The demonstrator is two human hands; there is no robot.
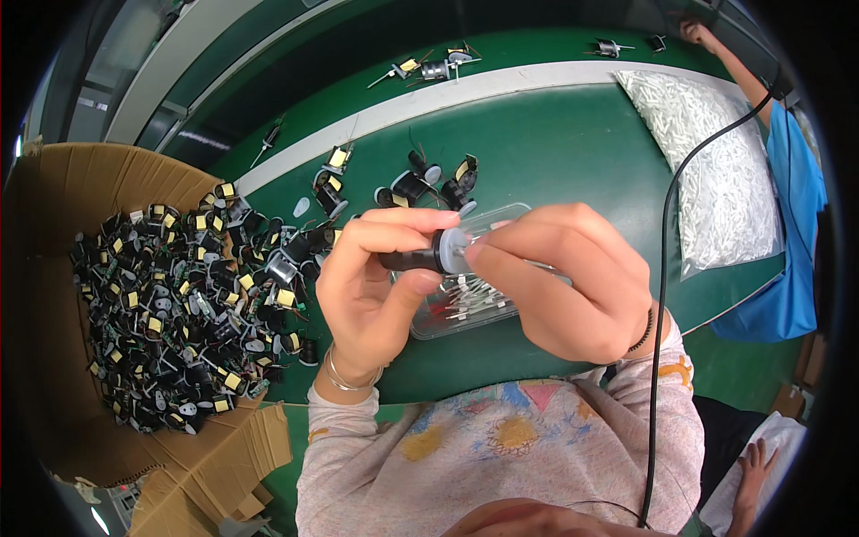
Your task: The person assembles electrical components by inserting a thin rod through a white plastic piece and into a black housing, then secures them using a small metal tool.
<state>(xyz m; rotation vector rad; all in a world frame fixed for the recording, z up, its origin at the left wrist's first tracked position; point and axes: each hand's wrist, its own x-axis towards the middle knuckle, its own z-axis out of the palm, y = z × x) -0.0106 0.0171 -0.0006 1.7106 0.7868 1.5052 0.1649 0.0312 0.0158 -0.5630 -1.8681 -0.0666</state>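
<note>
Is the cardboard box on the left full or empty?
Partly full. The open cardboard box, flaps spread, holds a heap of small black coil parts with yellow tape over much of its floor; bare cardboard shows around the heap.

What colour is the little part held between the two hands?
The small cylindrical part is black with a pale grey-white end cap, seen in the head view.

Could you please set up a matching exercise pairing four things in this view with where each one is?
Things:
1. black part
2. cardboard box
3. bag of white pieces
4. clear tray

Places:
A. far right of the green table
B. held between both hands
C. on the table, under the hands
D. left of the table, full of black parts

Pairs: 1-B, 2-D, 3-A, 4-C. The left hand grips the black part's body; the right hand pinches its pale end.
</note>
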